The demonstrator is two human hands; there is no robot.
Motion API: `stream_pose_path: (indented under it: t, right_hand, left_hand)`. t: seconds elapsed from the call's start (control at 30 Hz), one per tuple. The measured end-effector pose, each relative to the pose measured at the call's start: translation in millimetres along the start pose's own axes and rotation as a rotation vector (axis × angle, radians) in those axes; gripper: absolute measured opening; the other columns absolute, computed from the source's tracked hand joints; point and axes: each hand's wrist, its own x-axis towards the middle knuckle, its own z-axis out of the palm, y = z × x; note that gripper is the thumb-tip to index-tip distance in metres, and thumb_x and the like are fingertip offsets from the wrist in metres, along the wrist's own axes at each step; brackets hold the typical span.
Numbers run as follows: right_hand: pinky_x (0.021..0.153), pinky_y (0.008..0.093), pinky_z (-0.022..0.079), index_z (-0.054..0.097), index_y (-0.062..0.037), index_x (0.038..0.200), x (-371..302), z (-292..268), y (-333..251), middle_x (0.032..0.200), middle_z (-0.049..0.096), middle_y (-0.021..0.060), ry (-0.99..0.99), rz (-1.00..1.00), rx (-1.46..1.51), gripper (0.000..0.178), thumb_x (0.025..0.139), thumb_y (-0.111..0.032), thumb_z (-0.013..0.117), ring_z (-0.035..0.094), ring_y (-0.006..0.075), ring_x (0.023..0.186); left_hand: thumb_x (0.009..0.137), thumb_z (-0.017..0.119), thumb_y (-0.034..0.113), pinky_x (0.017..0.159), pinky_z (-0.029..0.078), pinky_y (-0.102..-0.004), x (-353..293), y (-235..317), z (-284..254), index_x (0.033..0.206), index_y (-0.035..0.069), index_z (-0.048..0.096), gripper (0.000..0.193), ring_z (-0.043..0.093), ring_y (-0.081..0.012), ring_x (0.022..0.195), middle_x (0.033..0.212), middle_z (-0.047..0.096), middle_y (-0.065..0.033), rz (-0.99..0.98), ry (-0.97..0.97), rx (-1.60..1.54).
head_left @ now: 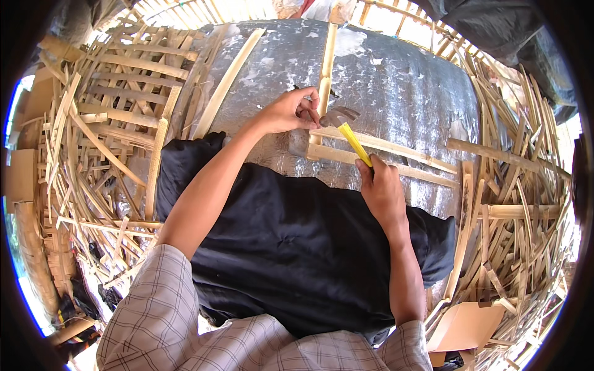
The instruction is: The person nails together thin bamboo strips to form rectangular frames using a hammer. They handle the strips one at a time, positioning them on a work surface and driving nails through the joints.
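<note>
The right hand [382, 191] is closed around the yellow handle of a claw hammer [355, 142], and the fingers wrap it well below the steel head. I think it is held so low to leave the handle free for a short swing. The head lies beyond the grip, up and to the left of it, with the claw turned to the right and the striking end toward the left hand [291, 111].

The fingertips of the left hand are drawn close together just beside the hammer head, over the upright bamboo strip [327, 68]. Whether they pinch a small thing, such as a nail, or only steady the strip, I cannot tell. The hammer head partly hides this place, and I cannot say if it touches the fingers.

Near the lower end of this strip, an upper cross strip [396, 147] and a lower cross strip [399, 171] run off to the right, between the two hands and past the right one. All three lie on a grey, worn sheet [266, 71], probably because it gives a firm backing. Black cloth [291, 235] covers the lap, below both hands.
</note>
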Motion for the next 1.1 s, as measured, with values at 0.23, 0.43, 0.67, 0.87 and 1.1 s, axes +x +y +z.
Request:
stream_pose_path:
  t: [0.23, 0.43, 0.67, 0.87, 1.1]
  right_hand:
    - [0.056, 0.0574, 0.045, 0.058, 0.0011, 0.087, 1, -2, -5, 0.065, 0.060, 0.0272, 0.043, 0.001, 0.093, 0.029, 0.103, -0.021, 0.068, 0.060, 0.0527, 0.066]
    - [0.056, 0.0572, 0.045, 0.060, 0.0022, 0.090, -2, 3, -2, 0.066, 0.060, 0.0281, 0.024, -0.025, 0.040, 0.025, 0.104, -0.017, 0.066, 0.061, 0.0526, 0.065]
    - [0.061, 0.0595, 0.048, 0.058, 0.0017, 0.094, -8, 12, 0, 0.075, 0.063, 0.0298, -0.018, 0.069, 0.079, 0.025, 0.104, -0.021, 0.065, 0.061, 0.0551, 0.072]
    - [0.058, 0.0593, 0.046, 0.057, -0.0003, 0.094, -19, 7, -1, 0.067, 0.062, 0.0264, 0.109, 0.017, 0.083, 0.023, 0.105, -0.019, 0.065, 0.061, 0.0522, 0.064]
    - [0.058, 0.0580, 0.045, 0.059, 0.0027, 0.094, -18, 12, 5, 0.071, 0.063, 0.0289, 0.032, 0.073, 0.056, 0.026, 0.105, -0.020, 0.064, 0.061, 0.0536, 0.069]
  left_hand:
    - [0.077, 0.090, 0.008, 0.072, 0.043, -0.0293, -1, 6, 1, 0.098, 0.010, 0.055, 0.040, 0.053, -0.0091, 0.083, 0.091, 0.060, 0.0017, -0.060, 0.102, 0.281]
    - [0.080, 0.091, 0.018, 0.077, 0.048, -0.0334, 4, -7, -6, 0.095, 0.007, 0.058, 0.038, 0.055, -0.0149, 0.086, 0.090, 0.060, -0.0013, -0.224, 0.067, 0.389]
    - [0.078, 0.094, 0.028, 0.069, 0.043, -0.0338, 3, -11, -5, 0.084, 0.008, 0.055, 0.044, 0.050, -0.0150, 0.075, 0.077, 0.055, -0.0016, -0.208, 0.093, 0.426]
    - [0.076, 0.094, 0.028, 0.065, 0.041, -0.0342, 2, -8, -6, 0.081, 0.008, 0.056, 0.043, 0.048, -0.0143, 0.071, 0.072, 0.052, -0.0009, -0.235, 0.080, 0.437]
    - [0.076, 0.095, 0.032, 0.066, 0.043, -0.0347, 7, 0, -3, 0.084, 0.006, 0.063, 0.041, 0.054, -0.0159, 0.073, 0.078, 0.060, -0.0026, -0.281, 0.047, 0.464]
